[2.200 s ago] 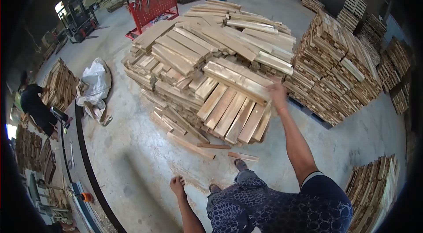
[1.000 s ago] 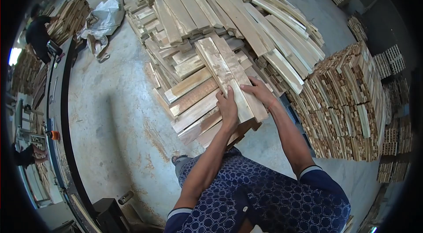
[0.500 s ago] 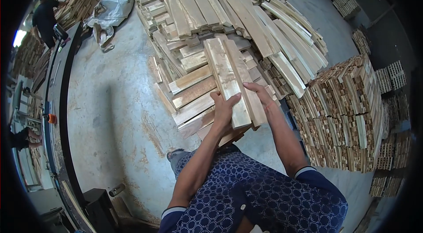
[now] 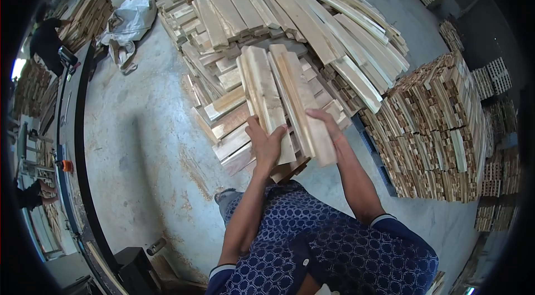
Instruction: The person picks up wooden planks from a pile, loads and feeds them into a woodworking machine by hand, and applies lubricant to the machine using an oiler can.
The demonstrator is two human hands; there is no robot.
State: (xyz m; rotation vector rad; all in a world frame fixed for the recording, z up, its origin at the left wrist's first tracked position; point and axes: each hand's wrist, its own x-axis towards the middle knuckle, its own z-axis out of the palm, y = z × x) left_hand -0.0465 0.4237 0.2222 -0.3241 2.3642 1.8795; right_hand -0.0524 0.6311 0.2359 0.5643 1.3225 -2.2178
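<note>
My left hand [image 4: 266,141] is wrapped round the lower part of a pale wooden board [image 4: 264,91], its thumb on the right edge. Another board [image 4: 301,102] slants beside it, gripped by my right hand [image 4: 329,127] near its lower right edge. A narrow gap shows between the two, and more pieces seem to lie against them, though how many I cannot tell. Beneath and beyond lies a large heap of boards [image 4: 228,13], with shorter planks [image 4: 231,122] laid side by side to the left of my left hand.
Tightly stacked wood [image 4: 434,127] stands on a blue pallet [image 4: 378,161] at the right. A white sack [image 4: 134,16] lies on the floor at the upper left. Near the left edge are a long dark machine rail [image 4: 83,122], a person in black [image 4: 47,44] and another person's hands [image 4: 47,192].
Both hands have come onto boards. Since the last earlier frame the boards have parted into two groups, the left one shifting left with my left hand, and their faces are turned differently.
</note>
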